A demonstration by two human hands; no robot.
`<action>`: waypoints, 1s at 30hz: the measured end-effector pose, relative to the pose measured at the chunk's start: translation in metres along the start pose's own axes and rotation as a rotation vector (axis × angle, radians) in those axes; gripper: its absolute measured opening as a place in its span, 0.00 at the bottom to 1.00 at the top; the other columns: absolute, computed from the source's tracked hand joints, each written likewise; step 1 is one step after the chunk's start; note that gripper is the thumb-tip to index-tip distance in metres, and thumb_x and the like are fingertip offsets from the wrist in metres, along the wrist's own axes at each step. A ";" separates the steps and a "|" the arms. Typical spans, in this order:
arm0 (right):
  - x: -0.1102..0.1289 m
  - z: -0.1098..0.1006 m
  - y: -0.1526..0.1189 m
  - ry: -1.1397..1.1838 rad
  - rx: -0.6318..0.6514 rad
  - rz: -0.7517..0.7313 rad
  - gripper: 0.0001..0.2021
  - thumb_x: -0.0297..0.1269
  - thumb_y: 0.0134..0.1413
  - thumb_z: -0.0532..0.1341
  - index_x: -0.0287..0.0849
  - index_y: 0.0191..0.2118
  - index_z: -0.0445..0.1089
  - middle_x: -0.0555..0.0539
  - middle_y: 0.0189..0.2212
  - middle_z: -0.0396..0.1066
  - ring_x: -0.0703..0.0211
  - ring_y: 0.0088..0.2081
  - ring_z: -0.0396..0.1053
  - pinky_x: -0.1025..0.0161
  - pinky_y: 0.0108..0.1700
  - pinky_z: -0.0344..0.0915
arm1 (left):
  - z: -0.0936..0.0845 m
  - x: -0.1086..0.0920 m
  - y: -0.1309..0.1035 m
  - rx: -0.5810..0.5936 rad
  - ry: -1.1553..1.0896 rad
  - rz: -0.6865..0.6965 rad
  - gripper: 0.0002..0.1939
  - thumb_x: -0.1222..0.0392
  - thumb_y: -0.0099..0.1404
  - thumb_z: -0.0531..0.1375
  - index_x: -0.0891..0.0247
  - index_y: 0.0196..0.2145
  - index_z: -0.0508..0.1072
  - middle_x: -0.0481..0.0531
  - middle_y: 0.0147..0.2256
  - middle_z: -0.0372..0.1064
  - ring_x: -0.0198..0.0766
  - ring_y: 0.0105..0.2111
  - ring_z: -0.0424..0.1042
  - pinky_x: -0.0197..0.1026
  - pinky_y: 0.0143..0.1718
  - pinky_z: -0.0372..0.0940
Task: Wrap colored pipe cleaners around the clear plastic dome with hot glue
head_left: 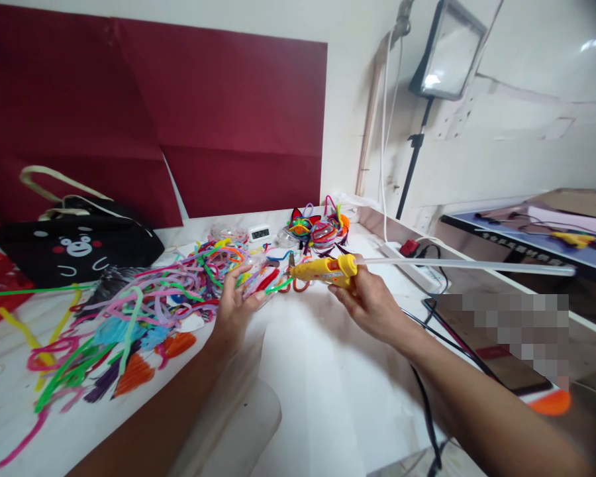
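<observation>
My right hand (370, 301) is closed round a yellow hot glue gun (322, 270), its nozzle pointing left. A long translucent glue stick (467, 265) juts out of the gun's back end. Facing the nozzle, my left hand (236, 305) has its fingers curved round a piece wound with coloured pipe cleaners (262, 282) in pink, red and white. From this piece a green pipe cleaner (281, 286) runs toward the nozzle; whether they touch I cannot tell. Scissors with orange-brown handles (301, 286) lie behind the gun, partly hidden.
Loose pipe cleaners (163, 291) and orange tassels (135, 374) are heaped at left, before a black bag (79, 245). Wound colourful figures (322, 232) and a small digital clock (259, 234) stand behind. At right are a power strip (417, 268), a black cable (424, 404) and a phone (481, 338).
</observation>
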State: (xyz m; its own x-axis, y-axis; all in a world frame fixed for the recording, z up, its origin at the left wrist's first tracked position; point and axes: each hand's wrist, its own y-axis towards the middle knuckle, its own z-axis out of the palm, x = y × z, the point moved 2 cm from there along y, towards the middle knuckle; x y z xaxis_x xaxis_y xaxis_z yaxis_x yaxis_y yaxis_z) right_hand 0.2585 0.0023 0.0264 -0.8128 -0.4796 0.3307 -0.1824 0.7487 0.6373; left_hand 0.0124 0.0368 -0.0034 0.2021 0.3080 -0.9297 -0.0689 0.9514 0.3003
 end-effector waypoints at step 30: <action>-0.002 0.011 0.013 0.930 0.308 0.539 0.20 0.41 0.44 0.67 0.42 0.38 0.58 0.56 0.22 0.64 0.69 0.18 0.58 0.71 0.18 0.55 | -0.009 -0.013 0.015 -0.310 -0.369 0.031 0.12 0.64 0.54 0.62 0.56 0.36 0.66 0.44 0.33 0.69 0.42 0.44 0.74 0.50 0.48 0.71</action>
State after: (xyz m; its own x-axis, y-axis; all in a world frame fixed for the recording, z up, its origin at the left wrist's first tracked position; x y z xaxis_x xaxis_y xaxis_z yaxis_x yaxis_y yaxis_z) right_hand 0.2518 0.0178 0.0259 -0.1203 -0.1177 0.9857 -0.1648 0.9815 0.0971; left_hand -0.0003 0.0469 0.0110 0.5245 0.3706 -0.7665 -0.3574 0.9130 0.1968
